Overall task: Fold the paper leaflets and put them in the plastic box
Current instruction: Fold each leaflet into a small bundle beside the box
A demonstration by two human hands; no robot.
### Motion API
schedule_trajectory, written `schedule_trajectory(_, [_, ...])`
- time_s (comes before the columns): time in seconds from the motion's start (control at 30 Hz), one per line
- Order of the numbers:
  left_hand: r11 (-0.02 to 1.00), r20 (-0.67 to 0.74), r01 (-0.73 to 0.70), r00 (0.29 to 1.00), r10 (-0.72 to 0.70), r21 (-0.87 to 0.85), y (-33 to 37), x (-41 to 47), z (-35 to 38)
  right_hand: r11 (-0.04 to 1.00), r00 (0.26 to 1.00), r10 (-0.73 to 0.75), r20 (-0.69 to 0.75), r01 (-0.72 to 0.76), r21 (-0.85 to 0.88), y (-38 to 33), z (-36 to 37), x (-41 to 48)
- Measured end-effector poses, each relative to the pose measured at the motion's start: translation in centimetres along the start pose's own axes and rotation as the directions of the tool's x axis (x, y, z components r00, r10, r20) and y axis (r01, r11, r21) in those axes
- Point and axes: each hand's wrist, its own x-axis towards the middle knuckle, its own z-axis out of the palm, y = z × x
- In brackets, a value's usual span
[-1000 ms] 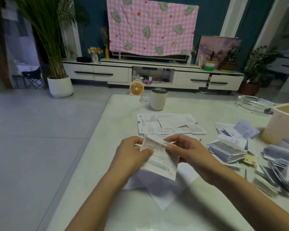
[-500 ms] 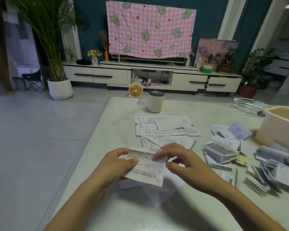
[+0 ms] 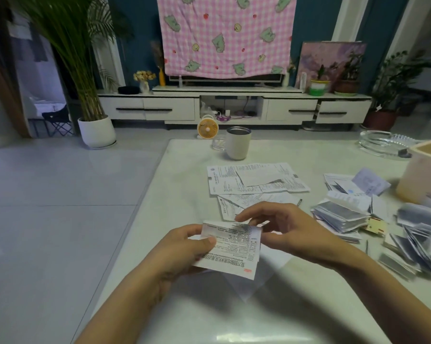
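Folding is in hand: the printed leaflet (image 3: pixel 234 247), above the worktop (image 3: pixel 184 194), is pinched by the left grip (image 3: pixel 182 252); whether the right grip (image 3: pixel 291 234) clasps its top edge cannot be told. Creasing flat is needed next.

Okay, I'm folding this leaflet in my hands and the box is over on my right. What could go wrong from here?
1. The leaflet seems held off the table, pinched by the left hand, with the right hand only at its top edge. Without a flat surface, the crease may come out crooked.
2. The plastic box sits far right, behind loose piles of folded leaflets. Reaching across could knock them askew.
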Motion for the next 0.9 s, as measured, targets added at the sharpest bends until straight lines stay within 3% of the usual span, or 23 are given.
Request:
schedule_trajectory(0.13, [0.999,0.023,0.019,1.000,-0.019,0.029,-0.5,0.3,0.6,0.991,1.000,-0.021,0.004,0.021,-0.130,0.3,0.2,0.0])
schedule_trajectory(0.27, [1.000,0.026,0.005,1.000,-0.006,0.022,-0.4,0.3,1.3,0.991,1.000,-0.026,0.009,0.027,-0.130,0.6,0.3,-0.3])
schedule_trajectory(0.37, [0.994,-0.037,0.027,0.999,-0.031,-0.103,0.1,0.5,1.6,0.999,0.991,-0.001,-0.137,-0.004,-0.034,1.3,0.5,-0.1])
schedule_trajectory(0.47, [0.976,-0.071,0.022,0.997,-0.038,-0.218,0.3,1.1,1.7,0.968,0.923,0.155,-0.353,-0.071,0.241,1.9,0.8,0.0])
schedule_trajectory(0.53, [0.977,-0.112,-0.078,0.992,0.056,-0.197,0.3,1.2,2.0,0.912,0.884,0.262,-0.387,-0.096,0.398,2.2,1.2,0.1])
schedule_trajectory(0.63, [0.958,-0.200,-0.282,0.943,0.266,-0.057,0.2,0.7,2.9,0.862,0.857,0.324,-0.401,-0.092,0.499,1.9,2.1,0.1])
schedule_trajectory(0.77, [0.889,-0.179,-0.444,0.871,0.458,0.111,-0.3,0.6,3.7,0.893,0.792,0.365,-0.488,-0.150,0.424,2.5,2.7,0.0])
schedule_trajectory(0.9, [0.843,-0.138,-0.497,0.838,0.527,0.204,-0.2,0.6,3.7,0.929,0.845,0.246,-0.475,-0.065,0.364,2.5,2.5,-0.5])
